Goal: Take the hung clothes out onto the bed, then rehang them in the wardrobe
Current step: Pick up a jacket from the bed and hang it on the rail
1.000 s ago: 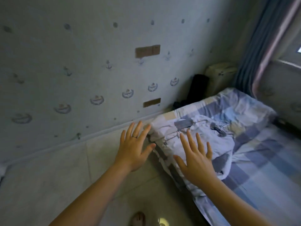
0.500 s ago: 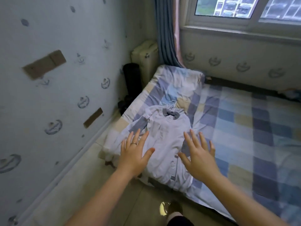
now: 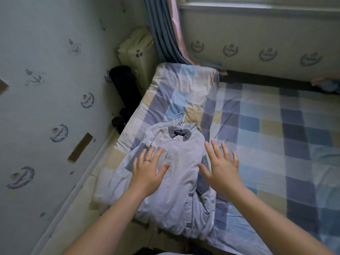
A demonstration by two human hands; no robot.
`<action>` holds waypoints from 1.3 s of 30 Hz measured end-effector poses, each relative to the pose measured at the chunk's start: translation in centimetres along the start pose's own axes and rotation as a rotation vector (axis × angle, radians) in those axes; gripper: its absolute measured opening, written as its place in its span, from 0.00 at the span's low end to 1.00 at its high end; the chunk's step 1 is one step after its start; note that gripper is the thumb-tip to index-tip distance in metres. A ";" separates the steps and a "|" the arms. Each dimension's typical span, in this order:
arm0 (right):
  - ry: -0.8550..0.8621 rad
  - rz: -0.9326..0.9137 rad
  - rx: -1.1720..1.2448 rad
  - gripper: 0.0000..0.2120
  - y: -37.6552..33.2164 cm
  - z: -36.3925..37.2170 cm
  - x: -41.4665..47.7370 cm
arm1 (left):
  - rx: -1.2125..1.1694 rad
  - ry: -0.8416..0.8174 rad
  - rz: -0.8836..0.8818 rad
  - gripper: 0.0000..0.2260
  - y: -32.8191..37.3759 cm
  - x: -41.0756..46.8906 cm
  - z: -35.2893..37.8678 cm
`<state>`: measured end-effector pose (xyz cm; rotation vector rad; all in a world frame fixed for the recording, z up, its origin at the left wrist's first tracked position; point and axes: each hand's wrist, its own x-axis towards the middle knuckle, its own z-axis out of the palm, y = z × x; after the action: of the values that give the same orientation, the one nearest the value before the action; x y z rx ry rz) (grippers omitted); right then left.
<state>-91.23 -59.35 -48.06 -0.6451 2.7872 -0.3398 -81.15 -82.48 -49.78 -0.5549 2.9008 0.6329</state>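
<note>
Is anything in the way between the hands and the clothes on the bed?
No, nothing visible. The left hand is spread open over the pale clothes, and the right hand is open at their edge.

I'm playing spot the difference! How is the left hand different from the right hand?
The left hand wears a ring; the right hand shows none. The left hand is over the grey shirt; the right hand is mostly over the checked bed sheet, at the shirt's edge. Both are open, fingers spread, holding nothing.
</note>
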 end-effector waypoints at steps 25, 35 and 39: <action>-0.215 0.248 -0.052 0.34 5.8 30.1 31.4 | 0.085 -0.285 0.013 0.28 -18.4 37.0 25.5; -0.151 0.234 -0.040 0.33 11.2 39.8 41.5 | 0.163 -0.050 0.101 0.23 -21.2 48.1 30.5; -0.082 0.309 0.044 0.28 11.7 39.0 42.4 | -0.064 -0.059 0.053 0.16 -20.5 48.3 30.1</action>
<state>-120.89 -74.95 -96.33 -0.2065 2.7347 -0.3025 -116.96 -102.86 -94.16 -0.4603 2.8568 0.7391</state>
